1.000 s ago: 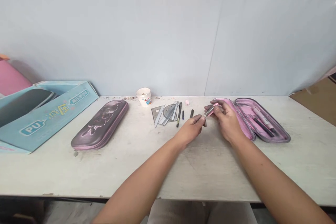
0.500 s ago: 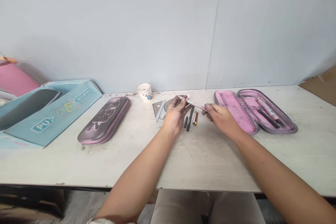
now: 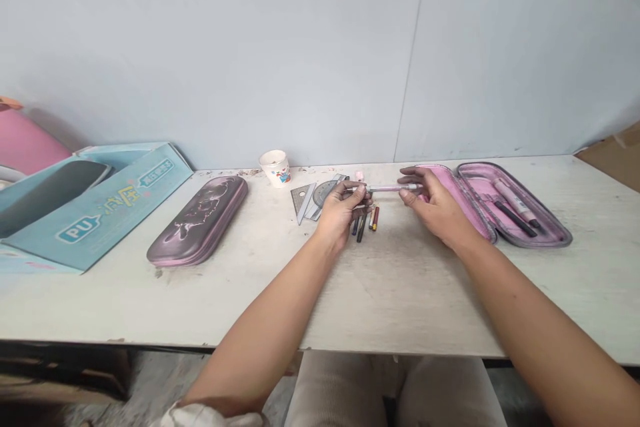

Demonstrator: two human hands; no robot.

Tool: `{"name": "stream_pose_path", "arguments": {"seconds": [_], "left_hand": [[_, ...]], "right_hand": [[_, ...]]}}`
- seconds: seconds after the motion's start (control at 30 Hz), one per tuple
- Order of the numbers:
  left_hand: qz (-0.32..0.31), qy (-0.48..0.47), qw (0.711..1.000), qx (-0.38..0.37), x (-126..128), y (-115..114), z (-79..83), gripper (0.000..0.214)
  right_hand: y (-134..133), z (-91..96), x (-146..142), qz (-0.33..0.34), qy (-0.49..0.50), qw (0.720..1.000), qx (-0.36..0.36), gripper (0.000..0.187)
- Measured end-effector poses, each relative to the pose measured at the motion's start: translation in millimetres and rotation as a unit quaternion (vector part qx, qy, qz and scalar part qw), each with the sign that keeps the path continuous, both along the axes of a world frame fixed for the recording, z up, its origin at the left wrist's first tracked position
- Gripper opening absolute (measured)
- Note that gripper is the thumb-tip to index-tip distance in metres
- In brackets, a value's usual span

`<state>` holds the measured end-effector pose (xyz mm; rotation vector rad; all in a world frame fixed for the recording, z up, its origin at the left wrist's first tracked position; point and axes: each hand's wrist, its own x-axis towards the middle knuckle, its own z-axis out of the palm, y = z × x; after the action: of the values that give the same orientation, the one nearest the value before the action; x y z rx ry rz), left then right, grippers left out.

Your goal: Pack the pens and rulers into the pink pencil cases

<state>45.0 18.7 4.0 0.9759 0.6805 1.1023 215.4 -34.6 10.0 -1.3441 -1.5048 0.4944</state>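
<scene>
Pink translucent pen [image 3: 389, 188] is held roughly level between both hands. Left hand [image 3: 340, 210]: thumb and fingers pinched on its 9 o'clock end. Right hand [image 3: 431, 203]: thumb and fingers clamped on its 3 o'clock end. With the pen as dial centre, an open pencil case [image 3: 556, 236] lies at 3, its nearer half partly covered by the right hand. At 7 to 8, short sticks [image 3: 375, 219] have their upper ends obstructed by the left hand, which also overlaps the drawing instruments [image 3: 302, 204] at 9. Paper cup [image 3: 278, 175] and blue box [image 3: 105, 213] stand farther toward 9; closed case [image 3: 200, 223], between 8 and 9.
</scene>
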Motion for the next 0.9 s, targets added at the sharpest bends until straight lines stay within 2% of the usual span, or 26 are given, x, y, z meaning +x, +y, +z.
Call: {"name": "stream_pose_path", "arguments": {"seconds": [0.1,0.27,0.33,0.4,0.5,0.6,0.67,0.77,0.9], "left_hand": [[-0.006,0.009,1.0,0.002,-0.1,1.2,-2.8,0.029],[-0.003,0.044,0.999,0.011,1.8,-0.9,-3.7,0.031],[0.011,0.049,0.999,0.015,2.3,-1.1,-2.5,0.034],[0.039,0.041,0.998,0.012,1.2,1.0,-0.9,0.037],[0.098,0.021,0.995,-0.004,-4.4,8.5,0.7,0.039],[0.135,0.012,0.991,-0.023,-11.7,17.1,-0.4,0.039],[0.141,0.003,0.989,-0.034,-15.2,21.1,-2.0,0.035],[0.142,-0.014,0.989,-0.049,-17.3,23.7,-3.6,0.028],[0.14,-0.032,0.988,-0.055,-16.5,22.9,-2.6,0.023]], "right_hand": [[0.9,-2.1,1.0,-0.001,0.017,0.998,-0.057,0.029],[1.8,-4.8,1.4,0.003,0.017,1.0,-0.002,0.024],[0.2,-4.2,0.7,-0.034,0.003,0.999,0.007,0.024],[-2.2,-3.3,-0.6,-0.104,-0.044,0.993,0.039,0.021],[-5.2,-4.7,-3.9,-0.176,-0.2,0.961,0.079,0.016],[-6.9,-10.9,-8.8,-0.17,-0.407,0.896,0.046,0.015],[-8.2,-15.2,-12.4,-0.154,-0.498,0.853,0.019,0.017],[-11.2,-16.9,-18.5,-0.122,-0.555,0.822,0.028,0.018],[-13.9,-8.2,-32.6,-0.016,-0.595,0.8,0.08,0.019]]}}
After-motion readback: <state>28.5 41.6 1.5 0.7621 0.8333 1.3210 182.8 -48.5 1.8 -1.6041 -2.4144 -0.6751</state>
